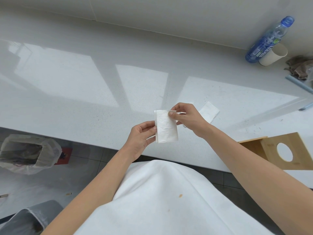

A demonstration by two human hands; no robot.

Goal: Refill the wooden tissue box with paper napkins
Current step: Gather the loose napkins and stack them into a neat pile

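Observation:
A folded white paper napkin is held upright above the white counter's front edge. My left hand pinches its lower left edge and my right hand pinches its top right corner. Another folded napkin lies flat on the counter just right of my right hand. The wooden tissue box lies on its side at the right, near the counter's front edge, with a round hole facing up; my right forearm covers part of it.
A blue plastic bottle and a beige cup stand at the back right, beside a brown cloth. Below the counter, a bin lined with a plastic bag stands on the floor at the left.

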